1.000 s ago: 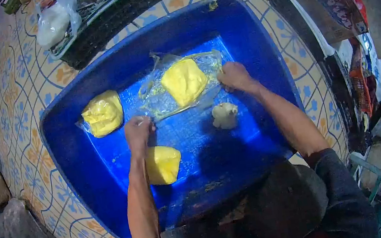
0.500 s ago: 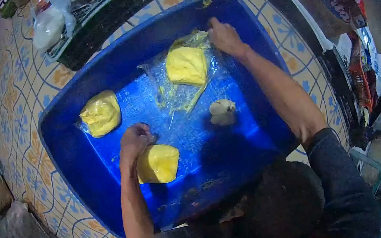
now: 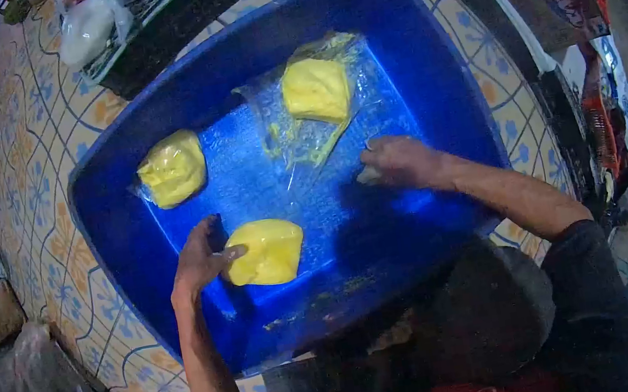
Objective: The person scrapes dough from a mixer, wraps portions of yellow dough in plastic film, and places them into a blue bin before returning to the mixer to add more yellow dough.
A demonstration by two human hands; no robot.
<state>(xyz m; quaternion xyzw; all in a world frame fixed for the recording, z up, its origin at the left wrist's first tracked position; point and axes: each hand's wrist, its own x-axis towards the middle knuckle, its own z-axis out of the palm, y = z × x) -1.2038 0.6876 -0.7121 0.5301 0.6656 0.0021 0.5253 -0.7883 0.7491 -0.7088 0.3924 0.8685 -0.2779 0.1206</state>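
Observation:
Three yellow lumps lie in a blue tub [image 3: 120, 271]. My left hand [image 3: 204, 255] is at the left side of the nearest lump [image 3: 270, 254], fingers apart, with the thumb on its surface. Another yellow lump [image 3: 175, 170], under shiny film, sits at the tub's left. The third lump [image 3: 317, 90] rests on a spread clear plastic sheet [image 3: 315, 144] towards the far side. My right hand [image 3: 397, 162] is closed over the small whitish piece [image 3: 368, 177], which shows only partly beneath the fingers.
A patterned tile floor [image 3: 65, 255] surrounds the tub. Beyond it stands a dark crate [image 3: 141, 52] with a white plastic bag [image 3: 91, 27]. Boxes and red and white packaging [image 3: 597, 100] are at the right. A grey plastic bag [image 3: 39, 379] lies at the lower left.
My right hand has come from the plastic sheet's far edge down to the whitish piece and closed on it. My left hand has shifted left and opened beside the nearest lump.

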